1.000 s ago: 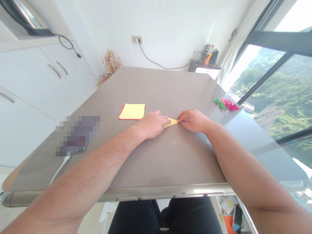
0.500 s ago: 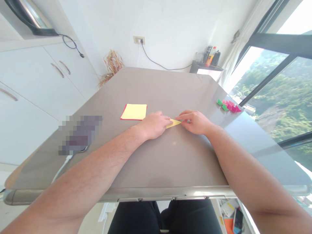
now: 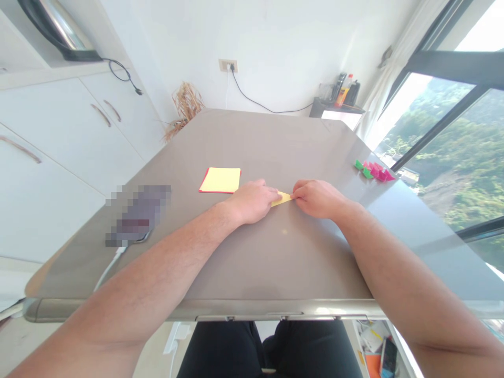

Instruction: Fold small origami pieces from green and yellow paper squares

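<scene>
A small piece of folded yellow paper (image 3: 282,199) lies on the table between my hands, narrowing to a point on its right. My left hand (image 3: 254,202) rests over its left part, fingers together and fingertips holding the paper against the tabletop; that part is hidden. At the right tip, my right hand (image 3: 317,198) pinches the paper between thumb and bent fingers. Just behind my left hand sits a stack of square paper (image 3: 220,180), yellow on top with red showing at the edges.
Several small green and pink folded paper pieces (image 3: 374,171) stand near the table's right edge. On the left lies a pixelated dark object (image 3: 139,215) with a white cable (image 3: 110,266). An open drawer (image 3: 376,346) shows below the table's front edge at right.
My right fingers have closed into a pinch on the paper's right tip. My left hand stays on the paper. The whole view has shifted slightly.
</scene>
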Demonstrator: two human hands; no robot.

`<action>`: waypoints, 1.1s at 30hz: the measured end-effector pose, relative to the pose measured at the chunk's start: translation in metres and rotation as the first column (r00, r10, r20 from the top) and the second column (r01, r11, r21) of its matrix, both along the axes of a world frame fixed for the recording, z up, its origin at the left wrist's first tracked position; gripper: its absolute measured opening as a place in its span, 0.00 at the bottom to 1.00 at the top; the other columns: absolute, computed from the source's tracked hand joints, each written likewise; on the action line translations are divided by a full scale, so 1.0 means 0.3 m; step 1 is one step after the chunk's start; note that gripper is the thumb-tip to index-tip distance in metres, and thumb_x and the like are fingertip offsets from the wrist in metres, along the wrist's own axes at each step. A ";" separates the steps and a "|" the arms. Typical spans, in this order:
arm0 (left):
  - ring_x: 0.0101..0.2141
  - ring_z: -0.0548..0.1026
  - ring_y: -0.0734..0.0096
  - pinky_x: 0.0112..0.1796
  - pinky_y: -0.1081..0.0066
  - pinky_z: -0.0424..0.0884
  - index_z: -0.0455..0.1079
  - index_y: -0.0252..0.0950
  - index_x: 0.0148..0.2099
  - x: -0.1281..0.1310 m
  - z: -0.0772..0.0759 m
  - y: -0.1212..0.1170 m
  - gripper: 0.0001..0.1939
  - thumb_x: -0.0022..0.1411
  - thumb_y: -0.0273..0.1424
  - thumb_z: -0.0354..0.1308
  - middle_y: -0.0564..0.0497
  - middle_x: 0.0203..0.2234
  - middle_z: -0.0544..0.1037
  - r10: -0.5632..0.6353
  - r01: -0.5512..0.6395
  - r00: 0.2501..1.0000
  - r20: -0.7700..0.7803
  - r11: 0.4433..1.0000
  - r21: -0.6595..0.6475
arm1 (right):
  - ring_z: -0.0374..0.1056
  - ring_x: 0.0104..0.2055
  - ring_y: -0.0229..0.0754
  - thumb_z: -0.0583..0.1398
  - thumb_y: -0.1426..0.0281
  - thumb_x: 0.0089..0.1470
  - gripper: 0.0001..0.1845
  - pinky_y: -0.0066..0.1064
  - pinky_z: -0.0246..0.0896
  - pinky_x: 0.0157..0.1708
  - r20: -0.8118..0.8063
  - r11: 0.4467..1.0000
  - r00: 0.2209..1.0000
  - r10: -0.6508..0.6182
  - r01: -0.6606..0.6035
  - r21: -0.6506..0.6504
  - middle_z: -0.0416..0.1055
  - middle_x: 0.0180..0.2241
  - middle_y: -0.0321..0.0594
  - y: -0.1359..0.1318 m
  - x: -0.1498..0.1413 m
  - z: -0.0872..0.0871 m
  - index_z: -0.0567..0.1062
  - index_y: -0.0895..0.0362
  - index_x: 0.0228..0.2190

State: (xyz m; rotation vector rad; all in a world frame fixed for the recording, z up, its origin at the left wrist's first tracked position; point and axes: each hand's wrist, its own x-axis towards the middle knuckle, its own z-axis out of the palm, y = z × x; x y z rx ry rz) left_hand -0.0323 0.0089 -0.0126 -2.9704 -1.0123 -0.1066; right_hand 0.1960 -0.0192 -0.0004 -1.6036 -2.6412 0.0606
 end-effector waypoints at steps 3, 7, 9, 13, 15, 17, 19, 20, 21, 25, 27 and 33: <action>0.44 0.70 0.60 0.40 0.63 0.65 0.76 0.46 0.51 0.001 -0.005 0.001 0.19 0.66 0.27 0.48 0.51 0.48 0.80 -0.013 0.013 1.000 -0.005 1.000 0.011 | 0.71 0.39 0.43 0.51 0.74 0.59 0.20 0.33 0.55 0.33 0.045 0.996 0.999 -0.003 -0.001 0.091 0.77 0.44 0.40 -0.007 -0.023 -0.005 0.83 0.51 0.37; 0.47 0.70 0.58 0.40 0.62 0.66 0.76 0.44 0.53 0.000 -0.013 0.003 0.20 0.66 0.26 0.47 0.51 0.53 0.78 -0.013 0.013 1.000 -0.002 1.000 0.025 | 0.70 0.37 0.43 0.52 0.71 0.61 0.19 0.34 0.53 0.31 0.044 0.977 0.995 -0.087 0.076 0.198 0.76 0.43 0.43 -0.011 -0.035 -0.002 0.83 0.53 0.37; 0.46 0.70 0.58 0.39 0.62 0.66 0.76 0.44 0.53 0.000 -0.011 0.003 0.21 0.66 0.25 0.46 0.51 0.53 0.78 -0.009 0.009 1.000 -0.011 1.000 0.020 | 0.70 0.37 0.44 0.52 0.71 0.61 0.18 0.34 0.54 0.32 0.002 0.966 0.993 -0.114 0.111 0.232 0.76 0.44 0.43 -0.013 -0.036 0.002 0.83 0.53 0.39; 0.43 0.70 0.60 0.38 0.63 0.66 0.74 0.47 0.54 0.001 -0.007 -0.002 0.21 0.66 0.26 0.46 0.53 0.52 0.78 -0.015 0.015 1.000 -0.017 1.000 0.007 | 0.71 0.44 0.45 0.52 0.75 0.58 0.24 0.34 0.58 0.38 -0.022 0.990 0.999 0.045 -0.042 0.138 0.75 0.48 0.40 -0.004 -0.044 -0.010 0.81 0.46 0.48; 0.45 0.70 0.59 0.40 0.62 0.67 0.74 0.47 0.55 0.000 -0.011 -0.005 0.20 0.68 0.27 0.46 0.51 0.53 0.77 0.007 -0.007 1.000 0.001 1.000 0.009 | 0.71 0.45 0.45 0.52 0.77 0.58 0.25 0.34 0.59 0.39 -0.034 0.996 0.999 0.042 -0.039 0.079 0.75 0.47 0.39 0.008 -0.051 -0.021 0.81 0.45 0.48; 0.50 0.70 0.57 0.44 0.61 0.67 0.72 0.46 0.57 -0.001 -0.017 -0.008 0.20 0.69 0.29 0.47 0.48 0.57 0.73 0.045 -0.046 0.999 0.027 0.999 0.015 | 0.71 0.44 0.44 0.52 0.78 0.57 0.26 0.34 0.59 0.39 -0.043 0.999 0.999 0.022 -0.020 0.041 0.75 0.47 0.38 0.023 -0.057 -0.031 0.81 0.44 0.47; 0.54 0.68 0.55 0.47 0.60 0.67 0.71 0.47 0.60 -0.003 -0.022 -0.010 0.21 0.69 0.29 0.48 0.47 0.60 0.68 0.067 -0.068 0.997 0.045 0.998 0.017 | 0.71 0.43 0.44 0.53 0.79 0.56 0.26 0.33 0.59 0.38 -0.038 0.999 0.999 0.026 -0.025 0.024 0.74 0.48 0.38 0.035 -0.064 -0.036 0.80 0.44 0.47; 0.55 0.67 0.55 0.48 0.60 0.67 0.70 0.47 0.61 -0.003 -0.023 -0.011 0.22 0.69 0.29 0.48 0.46 0.61 0.66 0.066 -0.067 0.997 0.049 0.998 0.012 | 0.71 0.44 0.44 0.53 0.79 0.56 0.27 0.33 0.59 0.38 -0.034 0.999 0.999 0.034 -0.033 0.023 0.74 0.49 0.39 0.040 -0.069 -0.037 0.80 0.44 0.48; 0.56 0.67 0.55 0.49 0.60 0.67 0.70 0.48 0.61 -0.003 -0.023 -0.012 0.22 0.68 0.29 0.48 0.46 0.62 0.66 0.060 -0.061 0.997 0.048 0.998 0.007 | 0.71 0.44 0.44 0.53 0.80 0.55 0.27 0.33 0.59 0.39 -0.031 0.999 0.999 0.040 -0.039 0.024 0.73 0.49 0.39 0.042 -0.073 -0.037 0.79 0.44 0.49; 0.55 0.67 0.54 0.47 0.60 0.67 0.71 0.45 0.60 -0.004 -0.018 -0.014 0.22 0.69 0.29 0.47 0.45 0.60 0.68 0.061 -0.061 0.997 0.041 0.998 -0.002 | 0.70 0.48 0.46 0.53 0.80 0.55 0.27 0.33 0.60 0.41 -0.013 0.999 0.999 0.046 -0.046 0.011 0.73 0.51 0.41 0.039 -0.085 -0.029 0.79 0.45 0.49; 0.54 0.69 0.55 0.47 0.60 0.67 0.71 0.45 0.60 -0.004 -0.017 -0.014 0.22 0.69 0.29 0.46 0.46 0.58 0.71 0.053 -0.053 0.998 0.035 0.999 0.002 | 0.70 0.48 0.46 0.53 0.80 0.54 0.27 0.33 0.60 0.40 0.004 0.999 1.000 0.030 -0.030 -0.011 0.73 0.50 0.41 0.031 -0.079 -0.016 0.79 0.45 0.48; 0.52 0.69 0.58 0.46 0.60 0.66 0.71 0.45 0.60 -0.003 -0.016 -0.012 0.24 0.67 0.25 0.45 0.52 0.60 0.74 -0.017 0.018 0.999 0.033 0.999 -0.026 | 0.72 0.42 0.45 0.55 0.80 0.52 0.25 0.33 0.58 0.34 0.109 0.993 0.990 -0.085 0.093 -0.070 0.77 0.46 0.39 -0.012 -0.033 0.048 0.82 0.45 0.42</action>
